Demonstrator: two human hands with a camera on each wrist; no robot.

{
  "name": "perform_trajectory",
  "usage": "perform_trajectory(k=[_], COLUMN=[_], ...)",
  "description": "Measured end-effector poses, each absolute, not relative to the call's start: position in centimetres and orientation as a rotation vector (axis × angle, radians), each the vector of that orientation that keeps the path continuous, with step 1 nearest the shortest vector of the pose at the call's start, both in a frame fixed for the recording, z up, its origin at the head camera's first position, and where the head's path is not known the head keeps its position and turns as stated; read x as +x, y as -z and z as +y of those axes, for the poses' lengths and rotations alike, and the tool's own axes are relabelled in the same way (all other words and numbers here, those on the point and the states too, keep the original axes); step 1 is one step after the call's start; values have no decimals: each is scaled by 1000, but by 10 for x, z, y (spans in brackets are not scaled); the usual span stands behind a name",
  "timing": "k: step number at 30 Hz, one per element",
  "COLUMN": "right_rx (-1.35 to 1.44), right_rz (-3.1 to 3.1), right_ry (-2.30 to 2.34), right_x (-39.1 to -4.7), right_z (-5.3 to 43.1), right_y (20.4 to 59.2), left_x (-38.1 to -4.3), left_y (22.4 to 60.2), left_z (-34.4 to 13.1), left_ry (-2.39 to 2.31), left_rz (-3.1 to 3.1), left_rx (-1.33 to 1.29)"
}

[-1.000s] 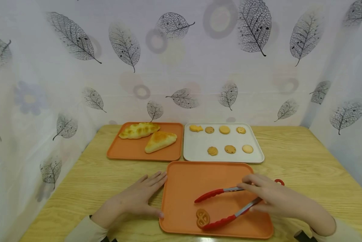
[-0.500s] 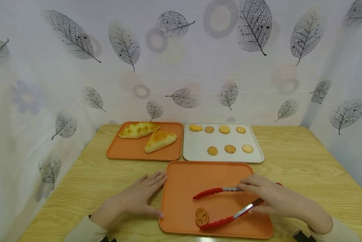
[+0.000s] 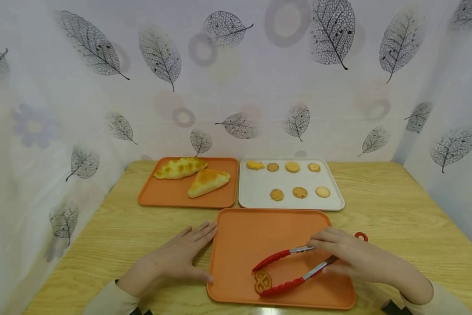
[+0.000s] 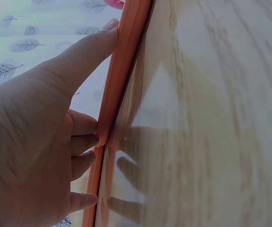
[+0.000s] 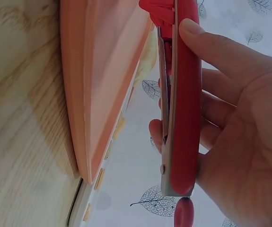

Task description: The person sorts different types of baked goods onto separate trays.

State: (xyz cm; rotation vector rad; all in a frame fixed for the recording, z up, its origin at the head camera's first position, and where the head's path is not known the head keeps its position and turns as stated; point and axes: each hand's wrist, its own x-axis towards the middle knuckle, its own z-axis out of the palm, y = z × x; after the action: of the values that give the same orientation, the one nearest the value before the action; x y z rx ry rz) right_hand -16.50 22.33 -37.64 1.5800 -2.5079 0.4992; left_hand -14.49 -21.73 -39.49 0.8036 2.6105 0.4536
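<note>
My right hand point(image 3: 348, 253) grips a pair of red-tipped metal tongs point(image 3: 285, 286) over the near orange tray point(image 3: 255, 236). Between the tong tips lies a pretzel-shaped cookie point(image 3: 263, 281), low on the tray's left half; the near tip touches its edge, and the far tip is at its upper edge. In the right wrist view the thumb and fingers wrap the tongs' red handle point(image 5: 185, 109). My left hand point(image 3: 177, 258) rests at the tray's left side, fingers straight. Its thumb and fingertips touch the tray's outer wall point(image 4: 121, 61) in the left wrist view.
Behind stands another orange tray point(image 3: 169, 199) with a braided bread point(image 3: 181, 168) and a triangular bread point(image 3: 208, 183). Beside it, a white tray point(image 3: 255, 203) holds several cookies point(image 3: 293, 167). All stand on a wooden table point(image 3: 389, 210) before a leaf-print curtain point(image 3: 236, 78).
The far arm of the tongs has come down toward the near arm, so the tips now stand closer around the pretzel cookie. My left hand has stayed in place.
</note>
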Motion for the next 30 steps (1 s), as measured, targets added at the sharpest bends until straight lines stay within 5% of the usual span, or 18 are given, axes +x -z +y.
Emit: perform_trajectory(k=[30], right_rx=[1417], right_rz=[-2301], right_ry=[-543], right_x=[-185], right_z=[233], right_y=[363], left_x=[-143], left_y=[390], left_z=[-215], left_ry=[-468], left_rz=[2599], left_rx=[802])
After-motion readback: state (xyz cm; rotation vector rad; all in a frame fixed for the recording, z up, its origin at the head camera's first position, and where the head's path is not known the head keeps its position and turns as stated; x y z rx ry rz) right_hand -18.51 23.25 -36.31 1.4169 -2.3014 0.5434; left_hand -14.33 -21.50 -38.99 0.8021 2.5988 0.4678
